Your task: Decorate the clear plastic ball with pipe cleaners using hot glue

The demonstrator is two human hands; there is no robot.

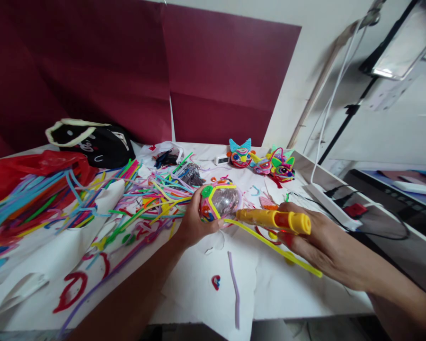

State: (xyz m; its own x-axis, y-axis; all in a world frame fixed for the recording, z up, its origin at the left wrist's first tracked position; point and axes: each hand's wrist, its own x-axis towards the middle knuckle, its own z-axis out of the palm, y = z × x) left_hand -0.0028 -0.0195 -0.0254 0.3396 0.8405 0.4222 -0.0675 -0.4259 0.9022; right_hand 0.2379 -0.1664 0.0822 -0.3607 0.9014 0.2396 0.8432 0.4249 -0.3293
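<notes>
My left hand (pixel 193 220) is closed round a clear round ball (pixel 223 201) trimmed with green, yellow and pink pipe cleaners, held just above the white table (pixel 277 284). My right hand (pixel 312 239) grips a yellow glue gun (pixel 273 219) whose tip touches the ball's right side. A long yellow pipe cleaner (pixel 273 246) runs from the ball down past my right fingers.
Heaps of coloured pipe cleaners (pixel 102 199) cover the table's left and middle. A red plastic bag (pixel 39 166) and a black bag (pixel 92 139) lie at the back left. Three finished colourful figures (pixel 262 163) stand at the back. A white power strip (pixel 326 199) lies at right.
</notes>
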